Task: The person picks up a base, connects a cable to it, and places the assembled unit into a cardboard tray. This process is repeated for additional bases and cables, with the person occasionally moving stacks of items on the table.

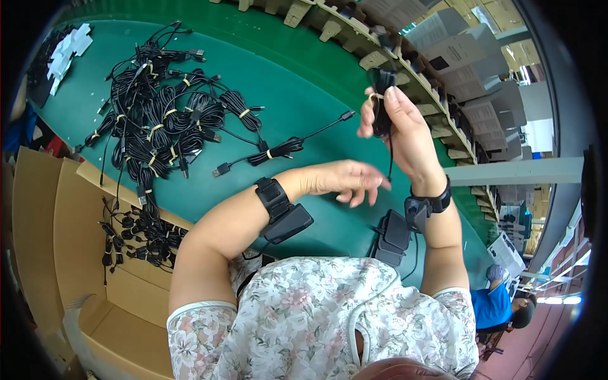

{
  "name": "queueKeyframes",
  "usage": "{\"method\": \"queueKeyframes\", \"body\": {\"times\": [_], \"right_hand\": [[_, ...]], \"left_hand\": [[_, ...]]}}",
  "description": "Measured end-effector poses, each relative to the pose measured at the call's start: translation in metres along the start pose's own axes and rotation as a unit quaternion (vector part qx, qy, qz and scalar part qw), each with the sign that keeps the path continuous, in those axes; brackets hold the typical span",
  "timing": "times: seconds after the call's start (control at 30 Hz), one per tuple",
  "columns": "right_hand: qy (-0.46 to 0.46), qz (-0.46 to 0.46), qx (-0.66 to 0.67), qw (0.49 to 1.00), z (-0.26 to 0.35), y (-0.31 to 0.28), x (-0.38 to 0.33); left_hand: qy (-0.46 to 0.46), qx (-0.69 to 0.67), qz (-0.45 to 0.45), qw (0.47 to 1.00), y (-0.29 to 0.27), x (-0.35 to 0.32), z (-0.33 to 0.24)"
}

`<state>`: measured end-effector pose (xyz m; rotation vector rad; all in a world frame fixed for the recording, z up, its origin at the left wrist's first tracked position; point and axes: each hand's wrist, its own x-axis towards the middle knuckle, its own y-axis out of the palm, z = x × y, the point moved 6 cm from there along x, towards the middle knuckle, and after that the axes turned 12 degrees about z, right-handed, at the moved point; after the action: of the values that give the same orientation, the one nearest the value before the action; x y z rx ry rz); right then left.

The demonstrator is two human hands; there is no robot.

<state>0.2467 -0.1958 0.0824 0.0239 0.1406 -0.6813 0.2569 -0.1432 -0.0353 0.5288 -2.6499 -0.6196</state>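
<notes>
My right hand pinches a light, floppy black cable bundle at its yellow tie; my left hand's fingers hang open, empty.

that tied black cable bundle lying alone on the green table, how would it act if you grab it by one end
The cable bundle would probably come up as one clump, since a pale tie cinches its middle. Its loose plug ends trail out in curves, so they would likely dangle limply. It looks light and unlikely to roll.
</notes>
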Motion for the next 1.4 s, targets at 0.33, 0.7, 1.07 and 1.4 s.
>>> {"method": "queueKeyframes", "body": {"times": [0.33,0.7,1.07,1.4], "right_hand": [[0.016,-0.053,0.021,0.998,-0.026,-0.017,-0.047],[-0.048,-0.148,-0.501,0.852,-0.029,-0.028,-0.057],[0.109,-0.464,-0.598,0.645,0.042,-0.265,-0.052],[0.113,-0.335,-0.572,0.740,0.028,-0.327,-0.002]], "left_hand": [[0.199,-0.220,-0.070,0.952,-0.024,-0.011,-0.007],[0.129,-0.016,-0.272,0.954,-0.026,-0.016,-0.002],[0.064,0.073,-0.324,0.941,-0.041,-0.021,0.003],[0.035,0.071,-0.327,0.942,-0.041,-0.024,0.004]]}}
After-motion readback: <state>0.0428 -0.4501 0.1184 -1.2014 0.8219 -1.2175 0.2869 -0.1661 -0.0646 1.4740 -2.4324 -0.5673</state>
